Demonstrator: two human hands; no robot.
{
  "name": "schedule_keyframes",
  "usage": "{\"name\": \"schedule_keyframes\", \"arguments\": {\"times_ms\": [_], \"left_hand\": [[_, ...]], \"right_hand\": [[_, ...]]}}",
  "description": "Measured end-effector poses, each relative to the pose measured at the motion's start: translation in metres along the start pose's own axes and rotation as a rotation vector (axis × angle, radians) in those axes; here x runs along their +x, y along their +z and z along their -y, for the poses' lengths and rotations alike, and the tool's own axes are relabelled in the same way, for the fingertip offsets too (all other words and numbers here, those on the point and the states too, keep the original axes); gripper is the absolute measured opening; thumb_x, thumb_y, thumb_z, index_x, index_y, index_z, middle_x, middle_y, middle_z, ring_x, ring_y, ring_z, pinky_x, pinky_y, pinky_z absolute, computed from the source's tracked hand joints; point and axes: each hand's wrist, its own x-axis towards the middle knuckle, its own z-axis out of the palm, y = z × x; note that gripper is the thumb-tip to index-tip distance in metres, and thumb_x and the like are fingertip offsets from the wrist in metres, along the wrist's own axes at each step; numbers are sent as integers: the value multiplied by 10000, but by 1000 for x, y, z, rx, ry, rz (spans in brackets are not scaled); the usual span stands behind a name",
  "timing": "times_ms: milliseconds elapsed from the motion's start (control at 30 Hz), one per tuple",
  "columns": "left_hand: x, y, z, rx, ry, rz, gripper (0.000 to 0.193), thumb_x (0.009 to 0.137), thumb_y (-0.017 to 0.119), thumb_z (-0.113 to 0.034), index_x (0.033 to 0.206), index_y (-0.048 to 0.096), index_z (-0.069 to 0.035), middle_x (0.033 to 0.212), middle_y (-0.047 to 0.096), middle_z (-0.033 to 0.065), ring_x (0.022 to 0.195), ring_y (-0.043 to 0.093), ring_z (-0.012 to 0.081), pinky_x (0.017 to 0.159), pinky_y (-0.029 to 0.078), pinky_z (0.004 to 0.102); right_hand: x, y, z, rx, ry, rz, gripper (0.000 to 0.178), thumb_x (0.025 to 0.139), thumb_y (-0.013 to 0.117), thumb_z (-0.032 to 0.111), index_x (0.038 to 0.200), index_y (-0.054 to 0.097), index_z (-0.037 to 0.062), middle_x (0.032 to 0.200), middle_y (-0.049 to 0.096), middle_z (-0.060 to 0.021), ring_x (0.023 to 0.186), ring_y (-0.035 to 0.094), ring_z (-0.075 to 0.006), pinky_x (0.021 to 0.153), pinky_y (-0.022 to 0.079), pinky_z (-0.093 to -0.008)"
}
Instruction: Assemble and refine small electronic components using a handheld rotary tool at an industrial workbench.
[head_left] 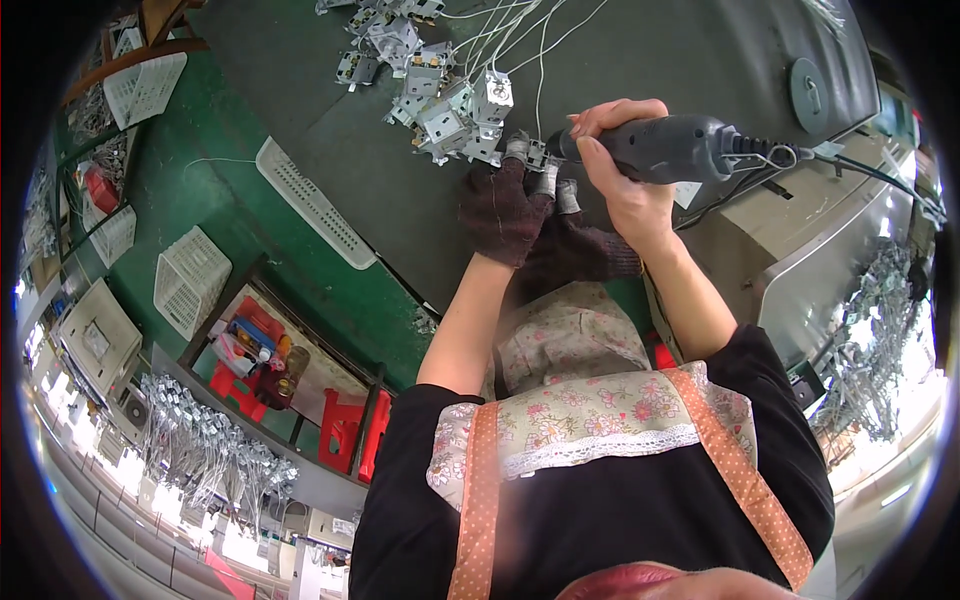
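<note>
While my left fingers [517, 147] pinch the small metal part [537, 155] over the worktop [690, 60], just near and right of the piled metal housings [440, 115], I should keep the dark power driver [668, 150], wrapped in my right fingers [612, 116], aligned with it and press steadily.

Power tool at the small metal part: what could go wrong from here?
1. The power tool in the right hand points close to the left hand's fingertips; a slip might catch them.
2. A white wire hangs near the small metal part and could snag.
3. Metal housings crowd the left hand; a nudge might shift them.
</note>
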Motion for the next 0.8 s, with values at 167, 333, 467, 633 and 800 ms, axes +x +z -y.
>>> {"name": "schedule_keyframes", "arguments": {"times_ms": [167, 333, 467, 633, 800], "left_hand": [[1, 2, 3, -39, 74, -35, 539, 746, 732, -465, 1212, 615, -221, 1009, 587, 155, 882, 583, 351, 756, 504, 471], [1, -2, 1, -40, 21, 46, 560, 738, 734, -422, 1235, 593, -206, 992, 589, 155, 886, 582, 355, 768, 503, 472], [-2, 13, 2, -265, 40, 10, 528, 771, 695, -310, 1251, 564, -133, 974, 598, 169, 850, 588, 354, 752, 504, 476], [-26, -7, -23, -208, 337, 43, 472, 838, 569, -222, 1275, 509, -52, 964, 633, 171, 800, 608, 341, 765, 497, 462], [-31, -18, 12, -342, 152, 238, 370, 886, 636, -281, 1176, 603, -53, 902, 648, 158, 789, 630, 287, 722, 497, 436]], "right_hand": [[10, -5, -1, -39, 90, 10, 244, 842, 581, -105, 1010, 480, 40, 925, 580, -91, 890, 572, -196, 954, 459, -425], [18, -12, -1, -7, 115, -34, 208, 850, 578, -95, 1002, 507, 28, 937, 589, -92, 900, 582, -190, 944, 468, -426], [30, 5, 8, 258, -48, -213, 159, 814, 708, -5, 916, 589, 18, 824, 610, -5, 734, 553, -60, 659, 444, -211], [29, 3, -14, -47, 151, -97, 133, 831, 717, 37, 865, 588, 35, 789, 581, 28, 717, 528, -38, 637, 418, -197], [23, -25, -18, -197, 177, -166, 109, 854, 690, 40, 879, 585, 24, 743, 566, 35, 664, 519, -43, 595, 405, -202]]}}
